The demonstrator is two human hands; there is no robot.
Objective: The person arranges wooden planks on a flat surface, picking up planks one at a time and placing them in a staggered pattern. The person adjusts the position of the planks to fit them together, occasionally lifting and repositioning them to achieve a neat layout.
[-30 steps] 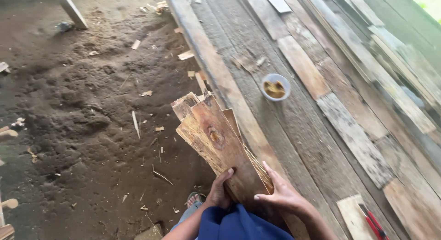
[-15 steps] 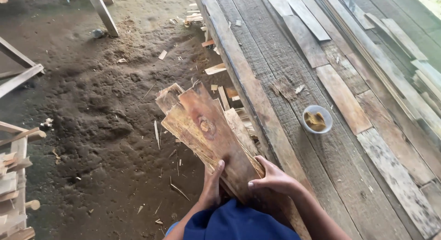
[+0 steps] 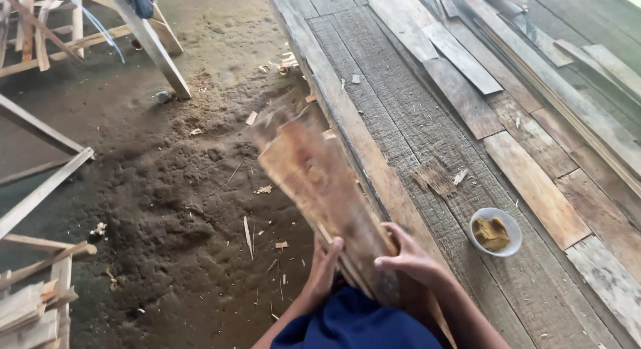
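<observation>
Both hands – left [image 3: 324, 269] & right [image 3: 407, 259] – clenched on blurred wood planks [image 3: 320, 182].

Soft, even daylight, moderately dim; brightest patch at the top right corner. No hard shadows, no glare. Heavy motion blur on the bundle of wooden slats [image 3: 320, 182], especially its far end. Dirt floor [image 3: 167, 189] and plank platform [image 3: 427, 122] reasonably sharp. Slight wide-angle stretch toward edges.

Both hands, left [image 3: 325, 272] and right [image 3: 408, 259], curl closed, forearms angled inward.
</observation>
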